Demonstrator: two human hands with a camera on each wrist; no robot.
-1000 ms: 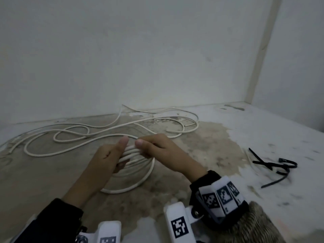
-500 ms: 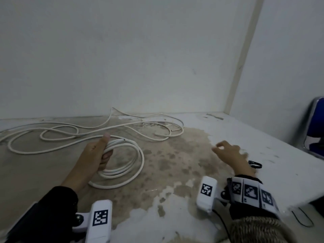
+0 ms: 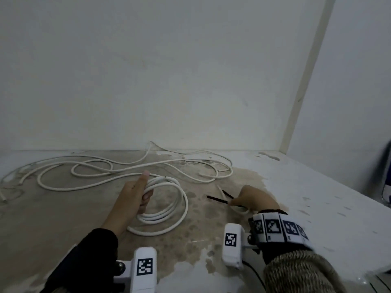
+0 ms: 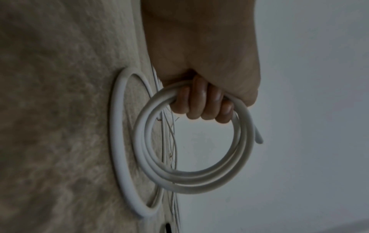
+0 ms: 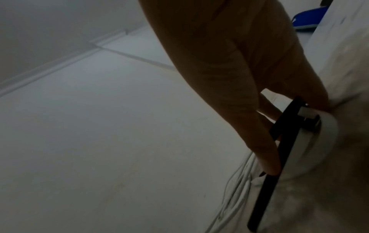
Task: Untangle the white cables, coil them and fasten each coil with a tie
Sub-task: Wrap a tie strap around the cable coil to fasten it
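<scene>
My left hand (image 3: 137, 193) grips a coil of white cable (image 3: 169, 210) at its top, thumb up; the left wrist view shows its fingers (image 4: 201, 102) curled round the coil (image 4: 191, 178), with one wider loop resting on the floor. My right hand (image 3: 249, 199) pinches black ties (image 3: 218, 199) to the right of the coil, just above the floor. In the right wrist view the black ties (image 5: 279, 141) run along my fingers (image 5: 259, 141). More white cable (image 3: 118, 170) lies loose and tangled behind the coil, near the wall.
The surface (image 3: 211, 240) is stained, with white paint patches. A wall (image 3: 169, 81) stands close behind the cables, with a corner at the right. A blue object (image 3: 387, 187) shows at the far right edge.
My right hand let go of the coil, reached right to the ties, and now comes back toward the coil holding black ties. The left hand keeps its grip on the coil.
</scene>
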